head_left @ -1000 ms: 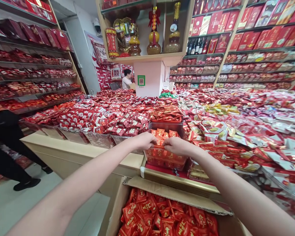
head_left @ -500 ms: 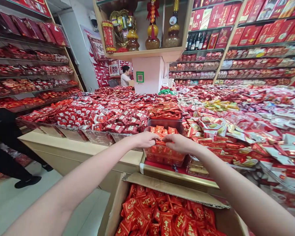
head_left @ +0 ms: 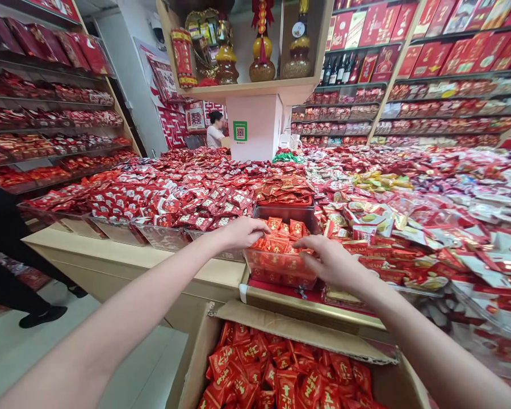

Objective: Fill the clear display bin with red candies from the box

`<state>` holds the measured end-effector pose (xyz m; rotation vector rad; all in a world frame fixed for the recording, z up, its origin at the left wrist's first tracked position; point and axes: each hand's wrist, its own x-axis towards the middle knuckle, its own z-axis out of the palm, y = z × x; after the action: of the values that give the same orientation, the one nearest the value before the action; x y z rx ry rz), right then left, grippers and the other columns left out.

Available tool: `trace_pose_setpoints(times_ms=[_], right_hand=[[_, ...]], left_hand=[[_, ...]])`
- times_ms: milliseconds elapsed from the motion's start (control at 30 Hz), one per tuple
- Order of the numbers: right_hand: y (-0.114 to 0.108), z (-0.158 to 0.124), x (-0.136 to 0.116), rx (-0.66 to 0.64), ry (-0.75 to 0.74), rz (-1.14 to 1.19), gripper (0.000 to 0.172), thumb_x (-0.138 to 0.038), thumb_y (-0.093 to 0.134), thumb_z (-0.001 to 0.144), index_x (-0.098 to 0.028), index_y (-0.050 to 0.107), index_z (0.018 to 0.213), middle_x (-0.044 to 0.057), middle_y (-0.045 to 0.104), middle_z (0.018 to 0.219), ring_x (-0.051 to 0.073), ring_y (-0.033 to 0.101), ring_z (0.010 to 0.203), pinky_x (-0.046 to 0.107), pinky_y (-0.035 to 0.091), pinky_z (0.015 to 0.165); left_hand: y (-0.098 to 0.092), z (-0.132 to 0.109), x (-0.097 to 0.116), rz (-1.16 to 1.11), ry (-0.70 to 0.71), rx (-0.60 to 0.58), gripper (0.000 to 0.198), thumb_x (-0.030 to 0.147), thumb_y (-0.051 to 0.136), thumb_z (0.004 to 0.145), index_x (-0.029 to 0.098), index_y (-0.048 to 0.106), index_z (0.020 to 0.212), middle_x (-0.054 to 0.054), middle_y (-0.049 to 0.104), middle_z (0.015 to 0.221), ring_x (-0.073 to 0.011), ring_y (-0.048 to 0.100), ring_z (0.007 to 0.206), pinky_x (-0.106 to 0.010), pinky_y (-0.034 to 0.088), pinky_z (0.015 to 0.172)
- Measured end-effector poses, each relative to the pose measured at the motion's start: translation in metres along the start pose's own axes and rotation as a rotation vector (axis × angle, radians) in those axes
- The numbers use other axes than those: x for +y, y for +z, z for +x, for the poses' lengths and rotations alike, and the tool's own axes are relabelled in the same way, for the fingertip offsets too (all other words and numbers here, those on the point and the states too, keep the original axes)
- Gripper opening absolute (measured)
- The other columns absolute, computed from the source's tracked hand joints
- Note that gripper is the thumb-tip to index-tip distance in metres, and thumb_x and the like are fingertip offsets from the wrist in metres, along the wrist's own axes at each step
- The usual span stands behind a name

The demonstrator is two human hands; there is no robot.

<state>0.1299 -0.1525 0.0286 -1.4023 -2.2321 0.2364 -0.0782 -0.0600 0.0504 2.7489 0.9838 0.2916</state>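
A clear plastic bin stands at the counter's front edge, holding red packets with gold print set in rows. At its left rim is my left hand, fingers loosely bent over the packets and nothing visible in them. On the right side, my right hand reaches over the rim with fingers and thumb apart, fingertips close to the front packets. Whether either hand touches a packet is hard to see. Below, an open cardboard box holds a loose heap of similar red packets.
Several clear bins of red packets line the counter on the left. Durian-printed packets are heaped on the right. A display cabinet rises above the counter. A person in black trousers stands at left; another person is farther back.
My hands have moved apart, the left one leftward and the right one rightward and slightly down. More of the packets in the bin now shows between them. The view has shifted slightly.
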Motion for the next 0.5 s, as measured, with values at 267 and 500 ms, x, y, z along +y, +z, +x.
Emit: trace_pose_setpoints(times_ms=[267,500], right_hand=[[0.018,-0.070,-0.035,-0.214,-0.054,0.384,0.018,-0.022,0.039,0.081,-0.024,0.056,0.088,0.003,0.061,0.086,0.013,0.054,0.080,0.023,0.043,0.072],[0.046,-0.114,-0.021,-0.287,0.145,0.415,0.019,-0.029,0.039,0.082,-0.024,0.057,0.085,0.002,0.063,0.081,0.014,0.057,0.075,0.023,0.045,0.068]], left_hand=[[0.014,0.022,-0.009,0.149,0.017,-0.052,0.035,0.010,0.040,0.075,0.014,0.059,0.104,-0.007,0.061,0.105,-0.0156,0.056,0.094,-0.023,0.040,0.083],[0.029,0.037,0.007,0.165,0.039,-0.111,0.043,0.005,0.040,0.070,0.017,0.056,0.108,-0.006,0.061,0.106,-0.0165,0.057,0.095,-0.024,0.041,0.083]])
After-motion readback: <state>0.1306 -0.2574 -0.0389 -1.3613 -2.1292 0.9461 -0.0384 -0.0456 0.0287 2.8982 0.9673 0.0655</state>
